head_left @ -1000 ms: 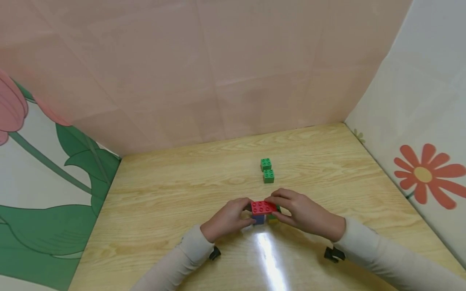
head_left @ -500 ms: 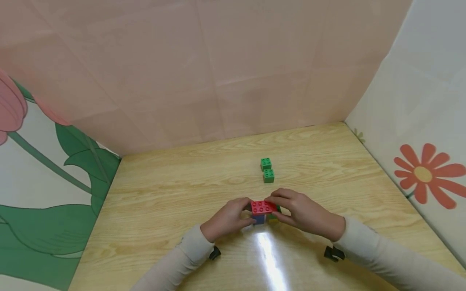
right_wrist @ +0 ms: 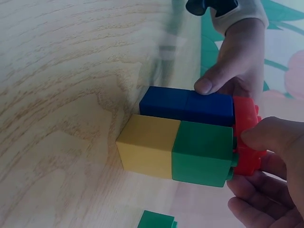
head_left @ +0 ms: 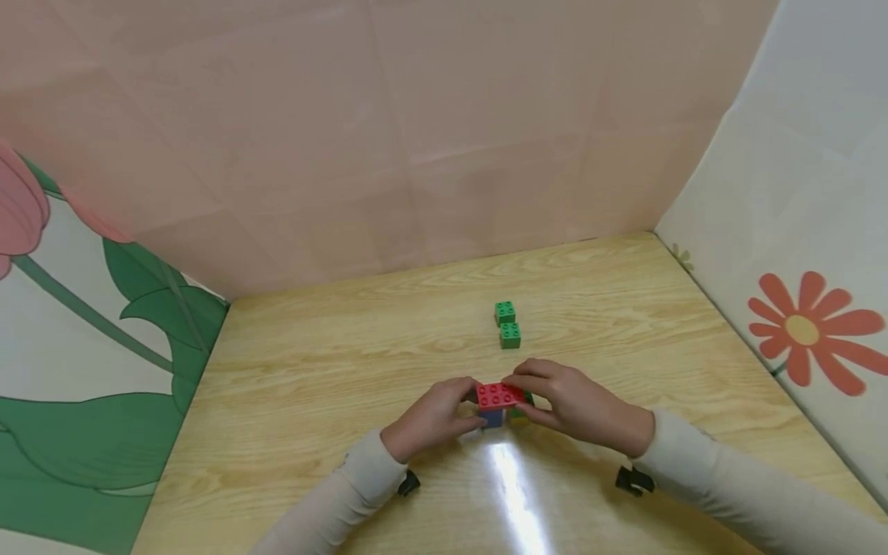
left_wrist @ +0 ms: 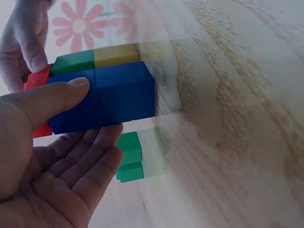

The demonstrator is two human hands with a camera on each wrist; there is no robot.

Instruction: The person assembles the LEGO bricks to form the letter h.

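Observation:
In the head view my left hand (head_left: pixel 435 418) grips a stack of two blue bricks (left_wrist: pixel 95 99) standing on the table, with the thumb on the upper brick's side. Beside it stands a second stack, a green brick (right_wrist: pixel 203 152) on a yellow brick (right_wrist: pixel 148 145). A red brick (head_left: pixel 499 395) lies across the tops of both stacks. My right hand (head_left: pixel 572 401) pinches the red brick at its right end, thumb and fingers on opposite sides. In the right wrist view the green brick's studs show in a narrow gap under the red brick.
Two loose green bricks, a farther one (head_left: pixel 505 312) and a nearer one (head_left: pixel 509 335), sit beyond the hands on the wooden table (head_left: pixel 333 347). A pink wall (head_left: pixel 416 139) rises behind the table. Printed flower panels stand at its left and right sides.

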